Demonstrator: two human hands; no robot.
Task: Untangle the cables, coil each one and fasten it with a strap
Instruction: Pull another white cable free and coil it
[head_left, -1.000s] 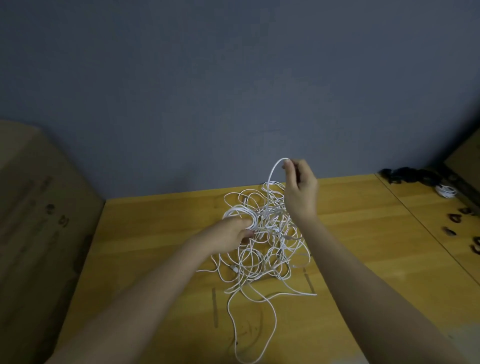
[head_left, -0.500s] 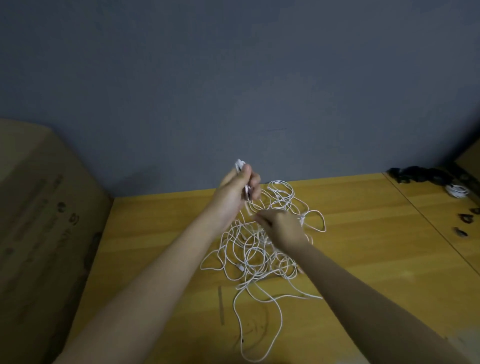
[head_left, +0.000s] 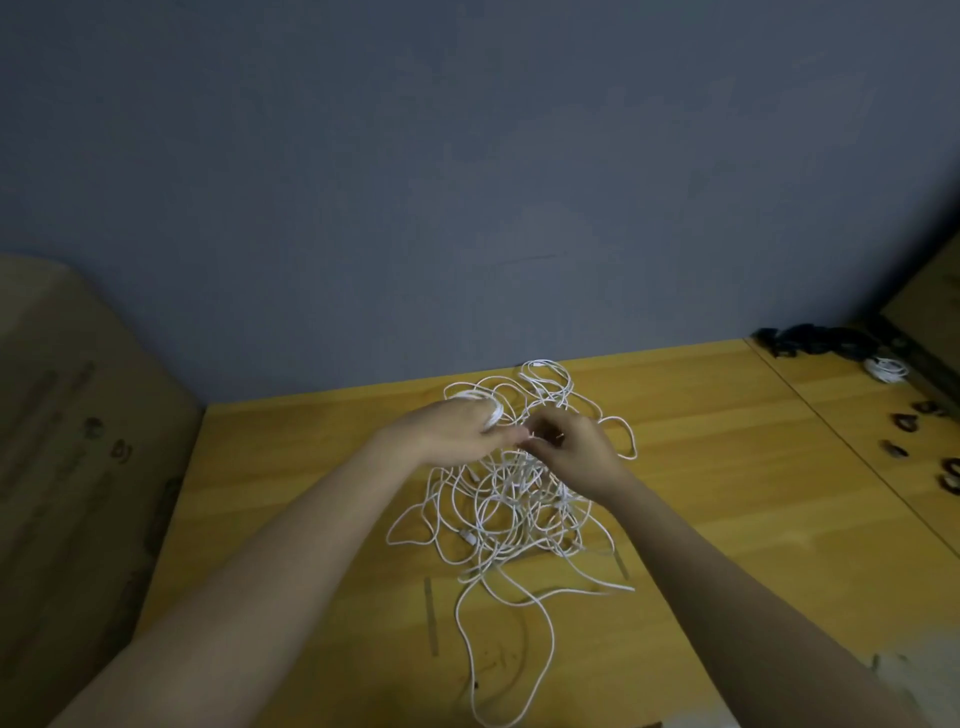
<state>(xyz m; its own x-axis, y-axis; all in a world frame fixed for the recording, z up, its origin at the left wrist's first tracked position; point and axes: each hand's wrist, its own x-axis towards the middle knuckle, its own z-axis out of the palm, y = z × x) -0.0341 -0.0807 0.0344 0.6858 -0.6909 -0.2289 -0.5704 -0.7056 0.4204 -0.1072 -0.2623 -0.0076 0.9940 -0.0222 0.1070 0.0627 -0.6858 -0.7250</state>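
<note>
Both hands are working the tangled heap of thin white cables (head_left: 511, 483) lying mid-counter: left hand (head_left: 457, 431) gripping several loops, right hand (head_left: 574, 449) pinching a strand; hard pulling risks tightening knots.

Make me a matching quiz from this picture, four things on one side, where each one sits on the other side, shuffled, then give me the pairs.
Things:
1. tangle of white cables
2. black straps pile
3. cardboard box
4. coiled white cable

Places:
A. far right, just beside the black pile
B. middle of the wooden table, under both hands
C. far right corner, against the wall
D. left of the table

Pairs: 1-B, 2-C, 3-D, 4-A
</note>
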